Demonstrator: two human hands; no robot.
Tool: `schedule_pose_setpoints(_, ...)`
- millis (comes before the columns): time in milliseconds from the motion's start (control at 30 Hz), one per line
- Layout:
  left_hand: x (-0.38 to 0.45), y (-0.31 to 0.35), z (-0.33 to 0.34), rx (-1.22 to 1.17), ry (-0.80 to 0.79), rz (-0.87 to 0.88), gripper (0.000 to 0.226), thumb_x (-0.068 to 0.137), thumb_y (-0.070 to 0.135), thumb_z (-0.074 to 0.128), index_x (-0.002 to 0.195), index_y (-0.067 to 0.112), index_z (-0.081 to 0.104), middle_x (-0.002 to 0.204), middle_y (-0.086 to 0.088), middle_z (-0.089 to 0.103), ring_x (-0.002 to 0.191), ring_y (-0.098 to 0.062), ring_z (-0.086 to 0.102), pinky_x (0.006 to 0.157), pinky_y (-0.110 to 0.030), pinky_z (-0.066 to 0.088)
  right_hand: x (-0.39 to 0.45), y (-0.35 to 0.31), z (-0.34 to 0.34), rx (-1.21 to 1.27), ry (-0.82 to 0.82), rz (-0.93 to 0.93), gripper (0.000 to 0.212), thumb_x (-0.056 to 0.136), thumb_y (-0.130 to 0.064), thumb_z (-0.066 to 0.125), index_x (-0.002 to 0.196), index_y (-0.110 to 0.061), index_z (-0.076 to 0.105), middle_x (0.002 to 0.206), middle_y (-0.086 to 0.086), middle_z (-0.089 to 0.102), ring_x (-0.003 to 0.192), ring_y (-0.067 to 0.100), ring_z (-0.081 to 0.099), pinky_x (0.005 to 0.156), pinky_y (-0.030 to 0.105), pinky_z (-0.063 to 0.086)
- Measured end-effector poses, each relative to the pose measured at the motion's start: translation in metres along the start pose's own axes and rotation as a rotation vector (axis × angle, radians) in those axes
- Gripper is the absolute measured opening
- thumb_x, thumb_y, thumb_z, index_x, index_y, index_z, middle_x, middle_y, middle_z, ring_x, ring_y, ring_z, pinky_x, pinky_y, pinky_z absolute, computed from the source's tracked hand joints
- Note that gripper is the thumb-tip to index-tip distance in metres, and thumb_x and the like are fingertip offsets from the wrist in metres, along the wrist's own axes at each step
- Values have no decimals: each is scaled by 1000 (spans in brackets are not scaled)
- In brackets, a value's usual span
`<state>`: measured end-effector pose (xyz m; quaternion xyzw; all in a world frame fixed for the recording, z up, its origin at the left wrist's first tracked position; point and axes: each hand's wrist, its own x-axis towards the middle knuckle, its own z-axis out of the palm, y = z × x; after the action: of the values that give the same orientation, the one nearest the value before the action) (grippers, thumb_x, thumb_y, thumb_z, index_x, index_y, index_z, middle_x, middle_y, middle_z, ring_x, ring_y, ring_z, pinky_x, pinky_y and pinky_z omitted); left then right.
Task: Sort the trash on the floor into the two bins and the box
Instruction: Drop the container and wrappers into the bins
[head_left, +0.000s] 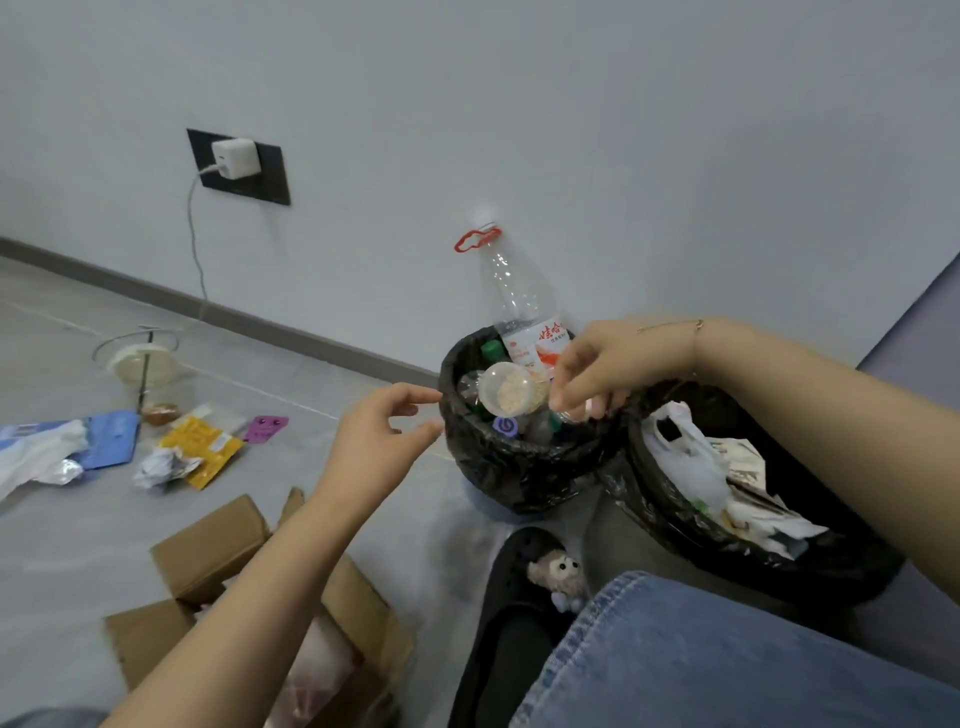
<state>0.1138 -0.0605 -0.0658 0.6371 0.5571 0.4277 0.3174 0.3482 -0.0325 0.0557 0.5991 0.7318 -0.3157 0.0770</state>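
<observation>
Two bins lined with black bags stand by the wall. The left bin (519, 467) holds plastic bottles, a tall clear bottle with a red handle (514, 296) and a clear cup with crumbs (506, 388). The right bin (810, 566) holds paper and a white plastic bag. A cardboard box (208, 545) sits open at the lower left. My right hand (608, 369) hovers over the left bin, fingers pointing down and holding nothing I can see. My left hand (379, 441) is beside that bin's rim, fingers loosely curled and empty.
Trash lies on the floor at the left: a yellow packet (208, 452), crumpled foil (161, 467), a purple wrapper (266, 427), a blue bag (111, 436), white plastic (31, 457) and a clear lidded bowl (143, 358). My black shoe (519, 623) is below the bins. A charger cable (195, 249) hangs from the wall socket.
</observation>
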Motion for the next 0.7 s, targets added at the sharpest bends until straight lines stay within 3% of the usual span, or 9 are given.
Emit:
schedule_pose_setpoints(133,-12,-24,-44,-154,55,-94,21,86,15,68,105,23,69,105,11,69,95,-4,64,81,-21,51,27,-76,21,9,40,-210,18,82,-30,71,91,-15,73,75,-2,66,68,5,61,69,26,55)
schedule_pose_setpoints(233,-28,-56,-86,-260,152,-156,23,87,6,66,108,14,68,101,1,71,84,-2,65,69,-10,49,69,-134,49,-86,-1,-284,19,83,-32,69,93,-16,72,68,-11,61,58,-2,58,57,20,48)
schedule_pose_setpoints(300,-37,-80,-113,-294,231,-209,23,87,5,65,108,13,68,100,0,71,85,-7,64,68,-10,49,101,-165,72,-115,-32,-322,22,84,-33,68,96,-16,70,74,-10,61,68,4,59,61,22,49)
schedule_pose_setpoints(533,-36,-178,-159,-318,422,-424,21,87,5,63,105,16,67,100,-1,69,88,-13,62,73,-20,46,209,-221,147,-74,-68,-284,23,85,-25,66,95,-5,69,86,7,61,79,19,57,68,32,52)
schedule_pose_setpoints(633,-27,-229,-156,-325,505,-532,23,85,6,65,104,19,65,106,-2,69,91,-17,63,77,-26,47,257,-236,174,106,-15,-222,10,84,-19,66,90,-11,67,88,2,59,84,20,56,75,36,55)
schedule_pose_setpoints(700,-18,-258,-153,-290,516,-567,27,83,8,67,107,20,64,113,-2,67,92,-17,63,81,-29,48,291,-241,193,241,20,-166,7,83,-18,66,88,-14,64,92,-2,57,86,21,57,72,36,54)
